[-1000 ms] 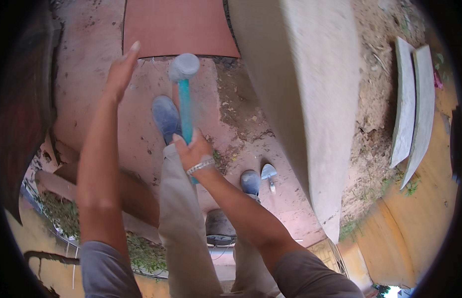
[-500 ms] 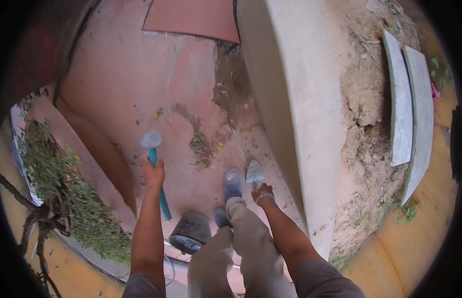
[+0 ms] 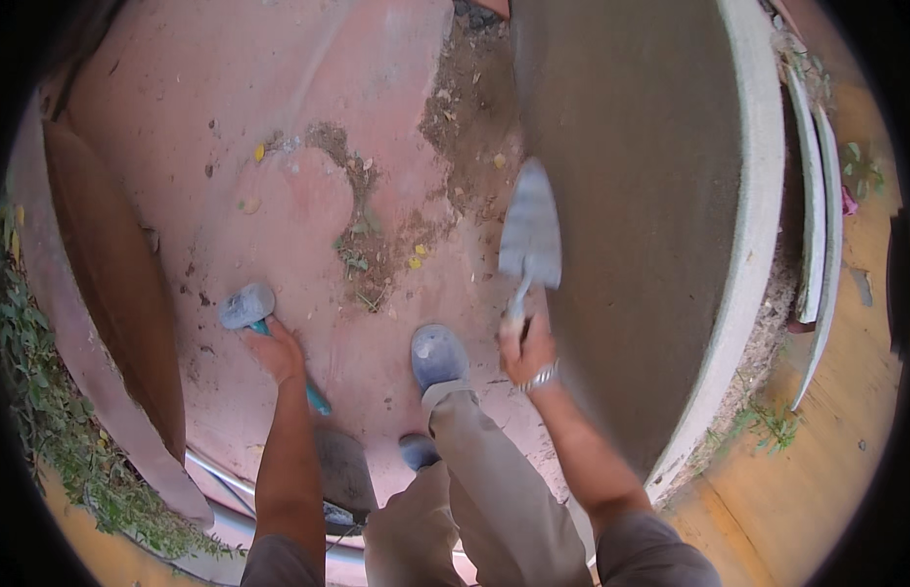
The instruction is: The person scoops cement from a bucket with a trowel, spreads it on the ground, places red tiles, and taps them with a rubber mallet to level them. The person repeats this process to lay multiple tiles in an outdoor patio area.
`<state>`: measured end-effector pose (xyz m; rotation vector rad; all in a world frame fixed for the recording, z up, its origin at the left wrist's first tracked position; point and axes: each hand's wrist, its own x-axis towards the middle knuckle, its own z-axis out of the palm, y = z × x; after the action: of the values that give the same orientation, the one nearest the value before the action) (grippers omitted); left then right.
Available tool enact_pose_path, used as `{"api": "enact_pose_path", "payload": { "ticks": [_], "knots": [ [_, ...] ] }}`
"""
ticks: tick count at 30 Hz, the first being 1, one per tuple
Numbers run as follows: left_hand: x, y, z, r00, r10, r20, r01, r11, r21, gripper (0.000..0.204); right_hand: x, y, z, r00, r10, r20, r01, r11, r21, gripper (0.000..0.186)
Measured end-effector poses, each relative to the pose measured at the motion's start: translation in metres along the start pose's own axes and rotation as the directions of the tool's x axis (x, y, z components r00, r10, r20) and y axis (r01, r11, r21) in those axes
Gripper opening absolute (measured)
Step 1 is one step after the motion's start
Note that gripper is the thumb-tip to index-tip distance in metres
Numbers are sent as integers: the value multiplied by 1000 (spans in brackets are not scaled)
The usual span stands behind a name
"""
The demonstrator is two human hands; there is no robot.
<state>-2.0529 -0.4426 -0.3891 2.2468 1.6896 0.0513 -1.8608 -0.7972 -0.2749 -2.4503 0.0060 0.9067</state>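
Observation:
My left hand (image 3: 276,352) is closed round the teal handle of a hammer (image 3: 247,306) with a thick grey head. The handle's end sticks out past the wrist. In my right hand (image 3: 528,354) is a pointed trowel (image 3: 531,225), gripped by its handle with the blade facing away from me. The trowel is slightly blurred, and its blade overlaps the left edge of a smooth grey-brown plastered wall (image 3: 631,196) in view. A bracelet circles my right wrist.
A dark bucket (image 3: 342,470) stands beside my left forearm. Soil and small weeds (image 3: 362,245) lie on the pinkish floor (image 3: 279,215). To the left runs a low curved wall (image 3: 112,284) with shrubs (image 3: 64,430) behind it. Long pale slabs (image 3: 817,225) lean at the right.
My right hand has raised the trowel away from beside my foot, up toward the wall. The hammer has come lower and tilted left. The view has shifted, showing more of the wall's face.

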Motion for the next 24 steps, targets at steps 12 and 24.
{"api": "enact_pose_path", "payload": {
  "ticks": [12, 24],
  "knots": [
    [-2, 8, -12, 1000, -22, 13, 23, 997, -78, 47, 137, -111, 0, 951, 112, -288, -210, 917, -338, 40],
    [-3, 11, -21, 998, -40, 53, 45, 994, -95, 46, 116, -85, 17, 981, 83, -176, -131, 950, -284, 45]
  ]
}}
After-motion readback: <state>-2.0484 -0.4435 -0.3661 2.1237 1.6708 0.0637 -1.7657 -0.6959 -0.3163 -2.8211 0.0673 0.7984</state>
